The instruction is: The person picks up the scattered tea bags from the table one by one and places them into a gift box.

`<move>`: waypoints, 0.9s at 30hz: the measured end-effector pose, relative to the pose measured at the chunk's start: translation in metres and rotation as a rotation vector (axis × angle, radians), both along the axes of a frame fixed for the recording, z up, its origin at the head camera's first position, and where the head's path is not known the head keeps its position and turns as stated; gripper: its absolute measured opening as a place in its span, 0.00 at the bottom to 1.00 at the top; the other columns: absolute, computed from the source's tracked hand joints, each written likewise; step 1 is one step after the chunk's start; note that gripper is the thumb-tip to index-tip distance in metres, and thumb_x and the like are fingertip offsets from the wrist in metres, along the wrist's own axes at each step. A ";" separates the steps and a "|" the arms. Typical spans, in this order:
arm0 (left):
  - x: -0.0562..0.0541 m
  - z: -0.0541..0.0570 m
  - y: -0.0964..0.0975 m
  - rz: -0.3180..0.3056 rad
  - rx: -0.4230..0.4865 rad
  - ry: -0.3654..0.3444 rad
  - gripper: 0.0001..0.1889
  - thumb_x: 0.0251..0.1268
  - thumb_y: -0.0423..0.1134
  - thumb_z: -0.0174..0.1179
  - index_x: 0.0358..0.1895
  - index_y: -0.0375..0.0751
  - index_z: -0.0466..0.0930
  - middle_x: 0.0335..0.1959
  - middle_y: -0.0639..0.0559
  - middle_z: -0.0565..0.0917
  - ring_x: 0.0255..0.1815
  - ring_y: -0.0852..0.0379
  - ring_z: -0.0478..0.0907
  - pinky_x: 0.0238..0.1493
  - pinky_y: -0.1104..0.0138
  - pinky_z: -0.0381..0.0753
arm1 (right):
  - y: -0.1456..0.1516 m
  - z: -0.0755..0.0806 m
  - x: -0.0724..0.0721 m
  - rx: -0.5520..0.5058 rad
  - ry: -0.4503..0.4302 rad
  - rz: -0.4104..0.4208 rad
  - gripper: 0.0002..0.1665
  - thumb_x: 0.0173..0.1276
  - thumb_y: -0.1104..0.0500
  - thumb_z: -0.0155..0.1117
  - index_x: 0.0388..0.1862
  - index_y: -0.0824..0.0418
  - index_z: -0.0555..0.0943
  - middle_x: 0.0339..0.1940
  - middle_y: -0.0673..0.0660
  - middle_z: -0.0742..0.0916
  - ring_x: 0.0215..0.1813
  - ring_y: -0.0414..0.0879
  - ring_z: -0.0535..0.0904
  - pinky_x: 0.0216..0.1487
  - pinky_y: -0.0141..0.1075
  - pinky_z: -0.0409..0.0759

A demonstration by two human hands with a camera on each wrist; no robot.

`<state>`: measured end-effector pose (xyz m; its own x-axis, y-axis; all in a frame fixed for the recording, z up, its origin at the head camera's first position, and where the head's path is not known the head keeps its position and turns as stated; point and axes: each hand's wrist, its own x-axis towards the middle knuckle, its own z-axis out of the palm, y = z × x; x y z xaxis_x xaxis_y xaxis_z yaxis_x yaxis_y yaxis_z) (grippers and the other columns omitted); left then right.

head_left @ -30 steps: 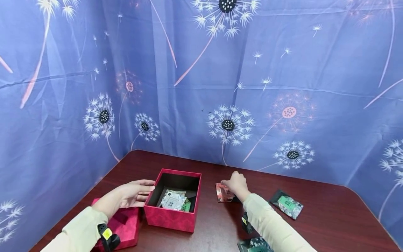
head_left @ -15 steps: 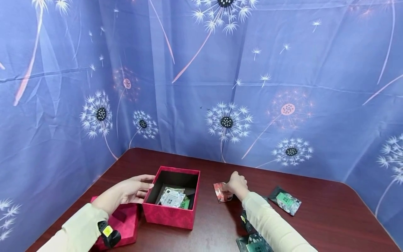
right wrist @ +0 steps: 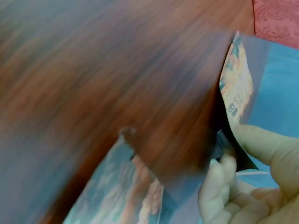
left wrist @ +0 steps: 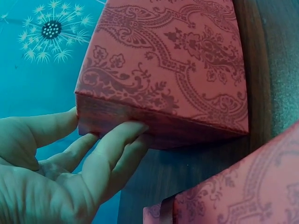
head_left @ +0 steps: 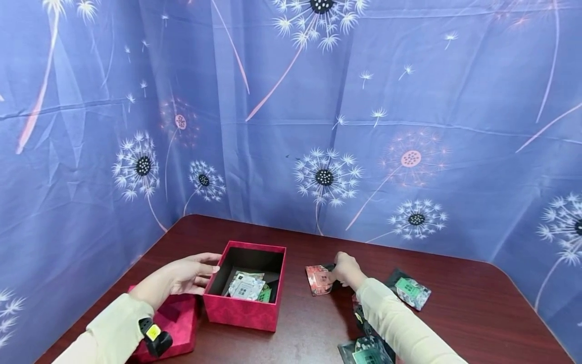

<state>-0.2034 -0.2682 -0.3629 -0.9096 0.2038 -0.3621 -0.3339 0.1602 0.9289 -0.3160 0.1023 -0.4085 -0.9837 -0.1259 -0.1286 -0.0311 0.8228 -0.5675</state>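
Note:
A red patterned box (head_left: 241, 314) stands uncovered with several small flat packets (head_left: 246, 286) inside. My left hand (head_left: 182, 275) lies against the box's left side, its extended fingers touching the wall; the left wrist view shows the fingertips (left wrist: 135, 127) on that side. To the right of the box, my right hand (head_left: 347, 271) pinches one end of a red-and-dark packet (head_left: 319, 280) between thumb and fingers. In the right wrist view this packet (right wrist: 237, 86) stands tilted up on edge, its printed face showing.
The red box lid (head_left: 175, 323) lies left of the box, under my left forearm. A green-labelled packet (head_left: 412, 289) lies right of my right hand, and another dark packet (head_left: 366, 352) lies at the front edge of view, partly under my sleeve. Behind hangs a blue dandelion curtain (head_left: 273, 151).
The right hand has turned a little and shows more of the packet's dark end. The left hand stays at the box. The view has shifted slightly.

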 end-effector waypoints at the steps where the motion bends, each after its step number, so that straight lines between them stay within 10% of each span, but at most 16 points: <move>1: 0.000 0.000 0.000 0.000 0.003 0.002 0.31 0.68 0.34 0.51 0.71 0.34 0.50 0.54 0.36 0.77 0.45 0.50 0.81 0.46 0.56 0.83 | -0.001 0.000 0.000 -0.005 -0.004 -0.004 0.25 0.47 0.70 0.72 0.43 0.73 0.73 0.39 0.68 0.80 0.18 0.48 0.75 0.17 0.36 0.78; 9: -0.001 -0.003 -0.003 -0.013 0.030 -0.004 0.32 0.68 0.35 0.51 0.72 0.35 0.50 0.51 0.41 0.80 0.46 0.50 0.81 0.48 0.55 0.83 | -0.004 0.001 0.001 -0.069 0.030 -0.010 0.16 0.45 0.76 0.68 0.14 0.63 0.69 0.17 0.56 0.75 0.15 0.49 0.80 0.17 0.36 0.81; 27: -0.003 -0.003 -0.006 -0.009 0.045 -0.024 0.32 0.68 0.36 0.52 0.72 0.35 0.50 0.53 0.40 0.79 0.49 0.50 0.80 0.49 0.55 0.82 | 0.008 0.028 0.011 -0.337 0.071 0.105 0.06 0.58 0.72 0.61 0.35 0.73 0.81 0.33 0.64 0.86 0.27 0.46 0.83 0.28 0.41 0.85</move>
<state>-0.2065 -0.2738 -0.3657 -0.8989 0.2280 -0.3741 -0.3550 0.1215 0.9269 -0.3054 0.1104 -0.3804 -0.9682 -0.2502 0.0058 -0.1546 0.5798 -0.8000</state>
